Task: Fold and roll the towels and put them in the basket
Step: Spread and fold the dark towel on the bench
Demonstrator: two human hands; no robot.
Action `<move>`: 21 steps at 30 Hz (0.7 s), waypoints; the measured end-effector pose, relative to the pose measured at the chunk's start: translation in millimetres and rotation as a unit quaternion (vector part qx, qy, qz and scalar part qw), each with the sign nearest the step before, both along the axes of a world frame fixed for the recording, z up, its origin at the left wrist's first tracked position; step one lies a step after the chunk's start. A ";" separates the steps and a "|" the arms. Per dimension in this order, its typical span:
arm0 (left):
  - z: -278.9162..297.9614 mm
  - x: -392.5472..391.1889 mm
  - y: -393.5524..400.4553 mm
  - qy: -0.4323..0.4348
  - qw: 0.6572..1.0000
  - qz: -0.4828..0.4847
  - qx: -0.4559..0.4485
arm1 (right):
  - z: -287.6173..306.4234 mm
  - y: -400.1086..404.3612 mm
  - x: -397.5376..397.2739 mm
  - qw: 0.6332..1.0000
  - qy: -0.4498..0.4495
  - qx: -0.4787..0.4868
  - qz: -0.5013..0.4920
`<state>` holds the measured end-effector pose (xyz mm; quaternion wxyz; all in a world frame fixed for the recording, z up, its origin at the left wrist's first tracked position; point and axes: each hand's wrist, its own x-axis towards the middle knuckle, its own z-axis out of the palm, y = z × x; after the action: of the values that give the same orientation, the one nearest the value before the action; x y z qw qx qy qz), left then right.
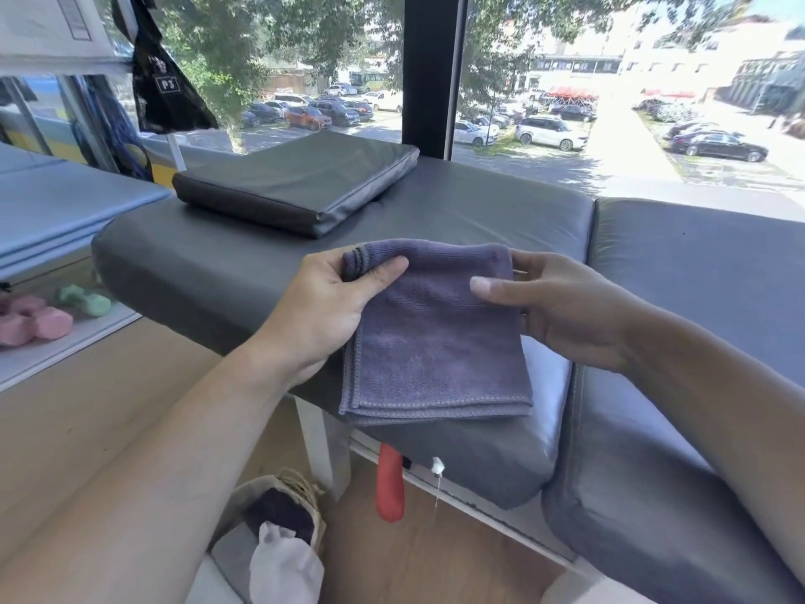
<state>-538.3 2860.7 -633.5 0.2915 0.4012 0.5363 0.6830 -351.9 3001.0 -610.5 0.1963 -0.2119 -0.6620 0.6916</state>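
Note:
A purple towel (435, 342), folded into a rough square of several layers, hangs in front of me over the grey padded bench (218, 263). My left hand (331, 307) pinches its upper left corner between thumb and fingers. At the towel's upper right edge, my right hand (562, 307) has its thumb on the front and its fingers behind the cloth. Down on the floor at the lower left stands a woven basket (305, 494) with a dark rolled towel (283, 512) inside and white cloth (283, 564) at its near side.
A dark flat cushion (300, 185) lies on the far part of the bench. A second grey pad (705, 298) adjoins on the right. A red handle (390, 486) hangs below the bench edge. Pink and green dumbbells (48, 316) sit on a low ledge at the left.

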 end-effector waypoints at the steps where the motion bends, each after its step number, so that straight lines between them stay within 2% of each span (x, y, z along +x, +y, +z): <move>1: 0.2 -1.8 -1.5 0.006 1.000 -0.014 -0.001 | -1.0 1.1 -0.9 1.000 0.002 0.027 -0.006; 4: 2.0 -12.8 -10.0 0.119 0.989 -0.083 -0.032 | -6.7 5.1 -5.2 0.996 0.015 0.064 -0.053; 7: 0.3 -23.4 -14.5 0.216 0.971 -0.083 -0.062 | -8.6 7.2 -1.9 0.992 0.015 0.125 -0.025; 10: -4.2 -25.9 -15.5 0.226 0.970 -0.068 -0.058 | -5.4 4.5 1.9 0.975 0.018 0.221 0.005; 13: -6.8 -25.8 -17.5 0.226 0.972 -0.041 -0.039 | -6.2 -1.5 1.6 0.960 0.031 0.277 0.015; 17: -7.9 -26.8 -18.7 0.274 0.961 0.046 -0.004 | -18.7 -6.2 -5.0 0.928 0.085 0.355 -0.075; 21: -11.4 -31.8 -20.0 0.307 0.949 0.064 -0.018 | -24.0 -3.9 -7.7 0.900 0.036 0.420 -0.107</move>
<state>-570.1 2840.7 -644.9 0.0754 0.5510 0.6366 0.5342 -359.6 2997.1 -634.5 0.3640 -0.1544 -0.8568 0.3310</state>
